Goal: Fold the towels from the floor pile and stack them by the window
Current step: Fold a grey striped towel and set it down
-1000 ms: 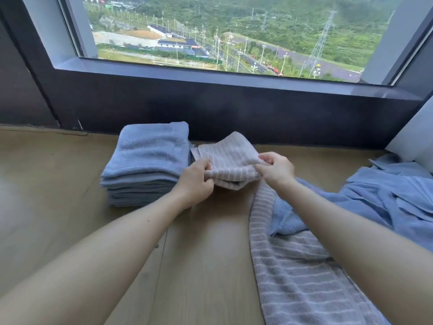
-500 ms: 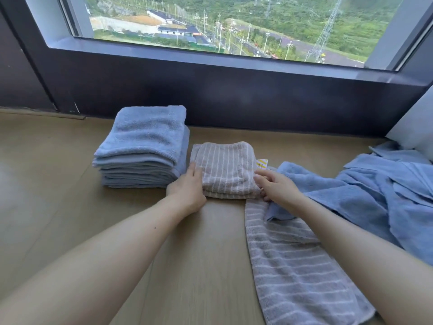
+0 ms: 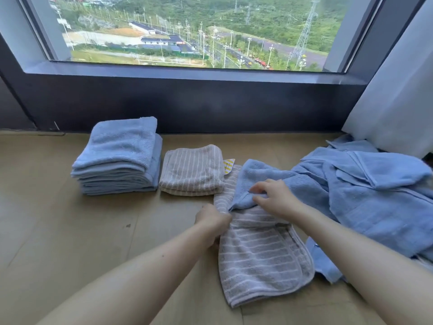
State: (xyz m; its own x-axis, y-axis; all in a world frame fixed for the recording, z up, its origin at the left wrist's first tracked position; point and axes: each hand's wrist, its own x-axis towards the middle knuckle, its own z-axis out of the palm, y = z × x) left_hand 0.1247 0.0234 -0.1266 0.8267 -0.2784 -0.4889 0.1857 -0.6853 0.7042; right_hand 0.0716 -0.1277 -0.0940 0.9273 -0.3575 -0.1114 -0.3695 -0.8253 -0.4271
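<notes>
A stack of folded blue towels (image 3: pixel 119 158) sits on the wooden floor below the window. Right beside it lies a folded beige striped towel (image 3: pixel 191 171) with a yellow tag. A grey striped towel (image 3: pixel 260 252) lies unfolded in front of me. My left hand (image 3: pixel 212 221) grips its left edge. Over its far end lies a corner of a blue towel (image 3: pixel 257 179) from the loose blue pile (image 3: pixel 365 193) at the right. My right hand (image 3: pixel 275 197) pinches that blue corner.
The dark wall under the window (image 3: pixel 187 104) runs behind the stacks. A white curtain (image 3: pixel 396 95) hangs at the far right. Bare wooden floor (image 3: pixel 58 231) stretches to the left and in front.
The folded beige towel was set down next to the blue stack and released. Both hands moved right and nearer, onto the grey striped towel and the blue corner over it.
</notes>
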